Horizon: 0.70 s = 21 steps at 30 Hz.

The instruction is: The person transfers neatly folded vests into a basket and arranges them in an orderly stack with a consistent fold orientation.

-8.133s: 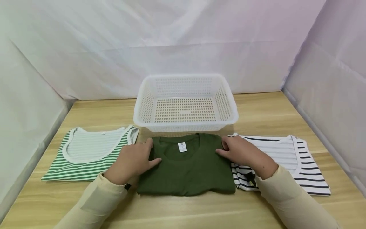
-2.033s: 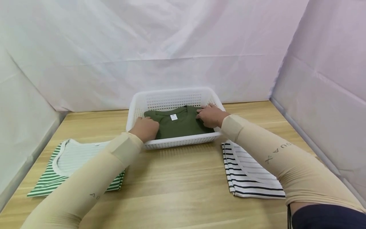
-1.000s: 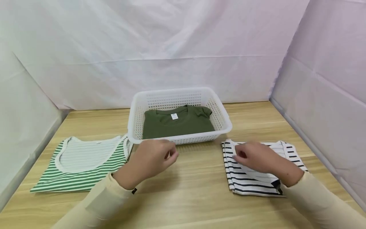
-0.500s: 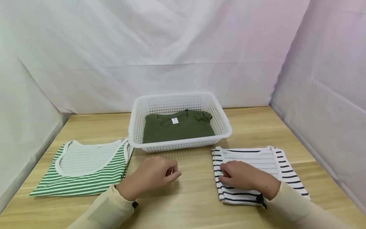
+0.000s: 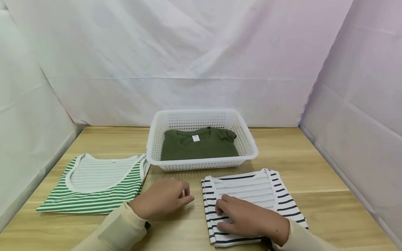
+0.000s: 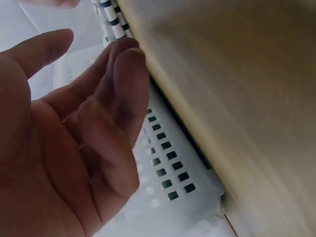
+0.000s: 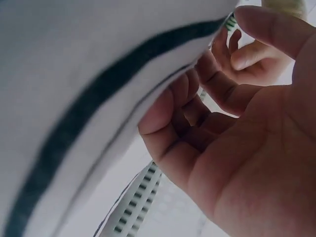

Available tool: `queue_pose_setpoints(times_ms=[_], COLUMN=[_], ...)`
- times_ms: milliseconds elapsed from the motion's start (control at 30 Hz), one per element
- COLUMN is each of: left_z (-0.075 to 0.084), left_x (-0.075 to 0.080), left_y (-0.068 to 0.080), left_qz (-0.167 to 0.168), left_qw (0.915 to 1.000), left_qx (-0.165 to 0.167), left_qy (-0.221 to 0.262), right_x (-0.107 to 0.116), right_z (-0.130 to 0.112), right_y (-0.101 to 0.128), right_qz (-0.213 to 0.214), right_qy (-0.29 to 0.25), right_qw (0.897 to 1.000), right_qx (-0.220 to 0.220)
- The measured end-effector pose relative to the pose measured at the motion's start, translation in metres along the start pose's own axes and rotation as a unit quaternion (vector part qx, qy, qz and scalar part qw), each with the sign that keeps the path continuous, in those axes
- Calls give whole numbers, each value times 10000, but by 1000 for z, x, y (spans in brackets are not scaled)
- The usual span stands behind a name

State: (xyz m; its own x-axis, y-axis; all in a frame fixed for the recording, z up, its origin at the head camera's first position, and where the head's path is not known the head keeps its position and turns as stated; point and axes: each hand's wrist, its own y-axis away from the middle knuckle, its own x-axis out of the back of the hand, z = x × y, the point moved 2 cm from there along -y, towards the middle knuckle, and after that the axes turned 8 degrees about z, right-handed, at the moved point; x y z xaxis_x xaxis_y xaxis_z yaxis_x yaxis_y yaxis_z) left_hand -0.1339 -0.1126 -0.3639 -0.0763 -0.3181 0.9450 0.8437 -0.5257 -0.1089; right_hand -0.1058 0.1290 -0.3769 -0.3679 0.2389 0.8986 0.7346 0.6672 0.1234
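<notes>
A folded black-and-white striped shirt (image 5: 251,190) lies on the wooden table (image 5: 314,167), just in front of the white basket (image 5: 201,162). My right hand (image 5: 248,219) rests on top of its near left part, fingers bent and their tips pressing the cloth (image 7: 74,98); nothing is pinched between thumb and fingers. My left hand (image 5: 163,200) sits on the bare table just left of that shirt, loosely curled and holding nothing. Its palm (image 6: 74,138) shows bare in the left wrist view. A folded dark green shirt (image 5: 201,148) lies inside the basket.
A folded green-and-white striped tank top (image 5: 94,184) lies at the left of the table. White cloth walls close in the back and both sides. The basket's perforated wall (image 6: 168,173) is close to my left hand.
My right hand has slid the black-and-white striped shirt left and nearer to me, in front of the basket. The left hand has stayed almost in place on the table.
</notes>
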Motion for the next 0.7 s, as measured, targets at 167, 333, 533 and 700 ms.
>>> queue_pose_setpoints(times_ms=[167,333,533,700], left_z=[-6,-14,-24,-30], left_x=[2,6,10,15], left_y=[1,1,3,2], left_qz=[-130,-182,-134,-278], left_qw=[9995,9983,9953,9922], left_qx=[242,492,812,1020], left_qy=[-138,-246,-510,-665], right_x=[-2,-7,-14,-15], right_z=[-15,-33,-52,-58], right_y=[-8,-27,-48,-55], right_qz=[-95,-227,-303,-388], right_qy=[135,299,422,366], right_qw=[9991,9964,9932,9924], right_qx=[383,755,1042,1107])
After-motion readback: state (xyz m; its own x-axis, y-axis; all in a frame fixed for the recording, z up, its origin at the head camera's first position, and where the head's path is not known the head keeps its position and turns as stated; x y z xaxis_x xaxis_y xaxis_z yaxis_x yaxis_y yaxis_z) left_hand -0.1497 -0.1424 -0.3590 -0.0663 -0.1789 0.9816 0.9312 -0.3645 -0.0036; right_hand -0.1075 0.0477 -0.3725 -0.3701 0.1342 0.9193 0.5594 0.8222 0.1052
